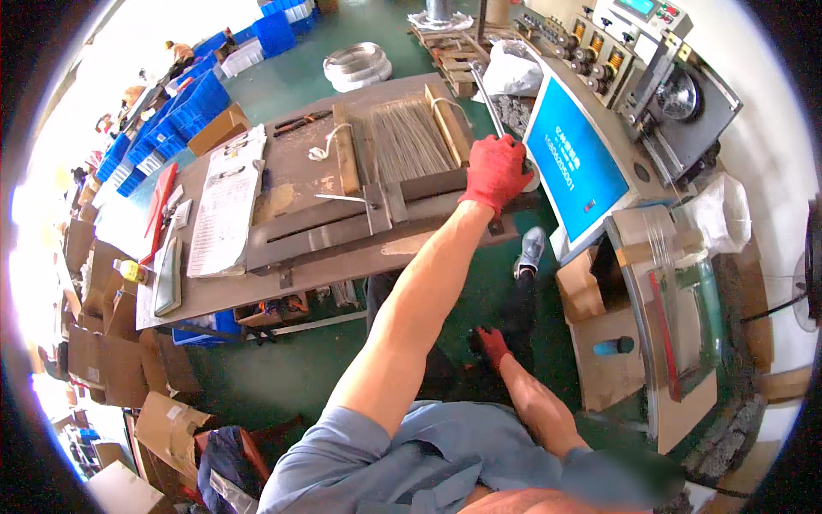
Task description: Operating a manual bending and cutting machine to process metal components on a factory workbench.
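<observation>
My left hand [497,174], in a red work glove, is closed around the lower end of a long metal lever [488,98] at the right edge of the workbench [300,163]. Below that hand, a dark steel bar fixture [342,227] runs along the bench's near side. Many thin straight wires [407,141] lie side by side behind the fixture, between two wooden strips [345,150]. Low beside my leg hangs my right hand [491,347], gloved in red with dark fingers. Its fingers are small and partly hidden; no held thing shows there.
Pliers [304,122] and paper sheets [227,201] lie on the bench. A machine with a blue panel [578,163] stands close on the right, a cardboard box [604,360] below it. A wire coil [357,67] sits beyond the bench; blue bins [193,107] stand far left.
</observation>
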`<action>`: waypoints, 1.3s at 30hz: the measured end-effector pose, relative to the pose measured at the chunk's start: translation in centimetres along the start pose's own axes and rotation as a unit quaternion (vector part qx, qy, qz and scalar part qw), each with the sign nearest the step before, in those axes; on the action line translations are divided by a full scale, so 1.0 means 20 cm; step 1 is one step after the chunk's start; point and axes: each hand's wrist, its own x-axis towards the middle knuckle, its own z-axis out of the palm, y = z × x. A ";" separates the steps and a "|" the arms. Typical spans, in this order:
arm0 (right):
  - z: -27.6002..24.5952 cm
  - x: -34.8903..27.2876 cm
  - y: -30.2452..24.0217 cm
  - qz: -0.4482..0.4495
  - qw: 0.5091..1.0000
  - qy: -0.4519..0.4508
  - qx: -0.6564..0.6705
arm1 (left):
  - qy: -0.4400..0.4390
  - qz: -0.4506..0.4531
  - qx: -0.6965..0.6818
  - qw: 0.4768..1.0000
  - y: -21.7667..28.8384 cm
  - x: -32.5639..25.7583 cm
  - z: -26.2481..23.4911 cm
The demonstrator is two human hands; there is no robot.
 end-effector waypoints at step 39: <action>0.07 -0.17 -0.20 -0.043 0.998 0.029 -0.036 | 0.044 0.032 0.037 0.998 -0.04 -0.01 0.04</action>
